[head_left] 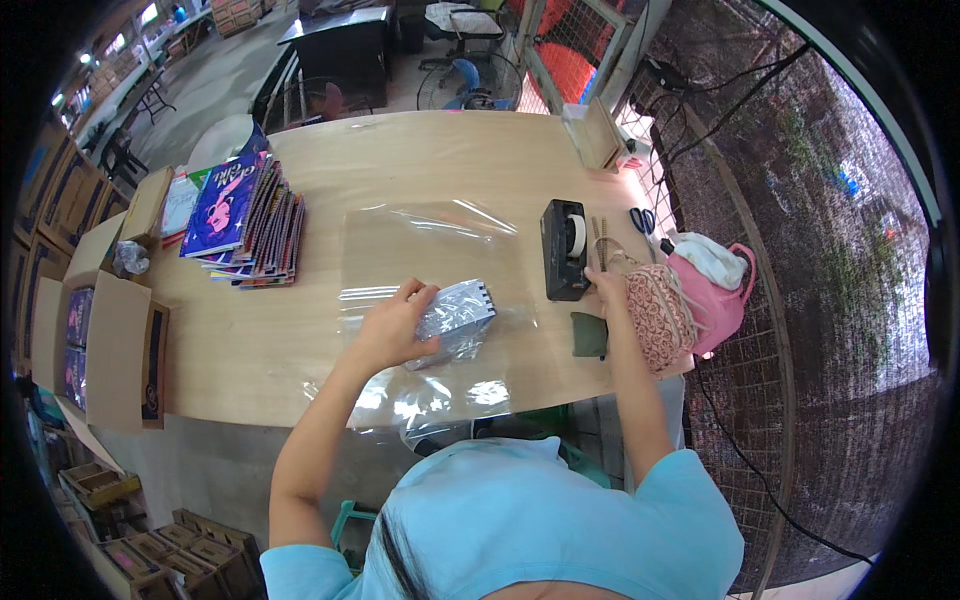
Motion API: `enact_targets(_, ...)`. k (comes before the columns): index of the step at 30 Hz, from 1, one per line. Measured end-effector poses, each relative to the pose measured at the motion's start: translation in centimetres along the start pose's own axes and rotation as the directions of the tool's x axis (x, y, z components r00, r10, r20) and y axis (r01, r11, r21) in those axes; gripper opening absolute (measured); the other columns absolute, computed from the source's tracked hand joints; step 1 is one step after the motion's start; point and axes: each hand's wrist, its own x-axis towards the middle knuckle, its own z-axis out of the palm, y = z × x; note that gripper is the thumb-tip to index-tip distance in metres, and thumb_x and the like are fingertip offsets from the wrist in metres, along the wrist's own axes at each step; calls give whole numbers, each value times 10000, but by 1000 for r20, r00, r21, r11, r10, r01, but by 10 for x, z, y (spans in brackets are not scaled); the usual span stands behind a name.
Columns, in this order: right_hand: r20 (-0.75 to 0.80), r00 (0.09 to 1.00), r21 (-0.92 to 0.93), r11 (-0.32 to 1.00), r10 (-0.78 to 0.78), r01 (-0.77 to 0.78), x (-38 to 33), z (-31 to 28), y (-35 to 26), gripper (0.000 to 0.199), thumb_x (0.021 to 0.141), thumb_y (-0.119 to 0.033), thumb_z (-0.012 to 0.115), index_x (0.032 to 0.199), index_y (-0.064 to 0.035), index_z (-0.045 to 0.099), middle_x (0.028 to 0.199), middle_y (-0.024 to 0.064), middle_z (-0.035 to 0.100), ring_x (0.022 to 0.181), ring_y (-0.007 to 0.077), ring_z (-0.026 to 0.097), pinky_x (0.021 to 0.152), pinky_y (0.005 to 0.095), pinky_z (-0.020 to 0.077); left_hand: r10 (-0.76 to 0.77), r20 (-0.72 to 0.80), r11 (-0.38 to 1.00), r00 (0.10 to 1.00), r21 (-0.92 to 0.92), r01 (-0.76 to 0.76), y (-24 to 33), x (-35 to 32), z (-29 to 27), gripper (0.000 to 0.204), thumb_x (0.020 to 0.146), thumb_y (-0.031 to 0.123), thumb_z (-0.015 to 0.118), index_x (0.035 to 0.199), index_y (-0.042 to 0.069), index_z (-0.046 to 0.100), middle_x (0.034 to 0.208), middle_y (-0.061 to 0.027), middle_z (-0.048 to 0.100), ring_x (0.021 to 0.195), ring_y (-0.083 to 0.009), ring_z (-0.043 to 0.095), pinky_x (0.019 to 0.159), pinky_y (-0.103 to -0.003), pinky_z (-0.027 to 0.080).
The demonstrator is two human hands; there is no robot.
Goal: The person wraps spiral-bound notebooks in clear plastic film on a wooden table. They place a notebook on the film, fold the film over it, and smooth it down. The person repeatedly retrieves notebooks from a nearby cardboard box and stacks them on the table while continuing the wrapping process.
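A small spiral-bound stack [458,310], wrapped in shiny clear plastic, lies near the middle of the table. My left hand [395,325] grips its left end, thumb on the near side and fingers over the top. Under and around the stack spreads a large clear plastic sheet [385,250], which hangs over the front edge. To the right stands a black tape dispenser [566,262] with a roll of tape on it. At its near right corner my right hand [608,290] has its fingers drawn together; whether tape is between them is too small to see.
A pile of spiral notebooks [245,225] stands at the left, beside an open cardboard box [115,350]. On the right are a dark green pouch [588,335], a patterned bag [655,315], a pink bag [715,300] and scissors [643,220]. A wire-mesh wall [740,400] borders that side.
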Motion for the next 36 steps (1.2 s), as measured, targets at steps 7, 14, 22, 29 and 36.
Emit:
enact_targets(7, -23, 960, -132, 952, -281, 275, 25, 6, 23, 120, 799, -133, 724, 780, -20, 688, 716, 31, 631, 575, 143, 537, 594, 237, 453, -27, 18, 1000, 999, -8, 27, 0, 1, -2, 668, 671, 277, 713, 1270, 57, 516, 1211, -141, 541, 996, -352, 597, 848, -424, 499)
enact_targets(14, 281, 907, 755, 511, 313, -410, -26, 27, 75, 153, 849, -176, 695, 868, -41, 627, 788, 63, 614, 732, 194, 587, 726, 348, 520, -71, 48, 996, 996, 63, 68, 8, -5, -9, 691, 688, 287, 701, 1297, 42, 483, 1233, -153, 521, 983, -362, 604, 842, -435, 500)
enact_targets(22, 409, 866, 641, 766, -289, -47, -191, 97, 20, 132, 869, -116, 670, 843, -9, 598, 709, 48, 605, 608, 156, 581, 593, 303, 494, 9, 33, 999, 999, 45, -10, 1, -6, 1, 683, 701, 301, 695, 1286, 41, 457, 1229, -171, 512, 955, -370, 607, 803, -447, 508)
enact_targets(29, 348, 892, 51, 956, -287, 287, -193, 153, 38, 233, 779, -141, 761, 649, -28, 604, 578, 41, 586, 534, 108, 557, 492, 275, 428, 15, -40, 999, 999, 29, -14, -3, -1, 5, 651, 693, 378, 730, 1198, 41, 496, 1149, -173, 541, 939, -364, 611, 794, -446, 509)
enact_targets(36, 708, 703, 121, 968, 70, -218, -124, 83, 120, 381, 839, -422, 646, 897, -48, 604, 856, 100, 660, 756, 241, 618, 640, 411, 482, -72, -184, 991, 980, 100, 92, 24, -27, 19, 628, 644, 367, 795, 1121, 55, 531, 1034, -135, 607, 1005, -348, 587, 824, -458, 490)
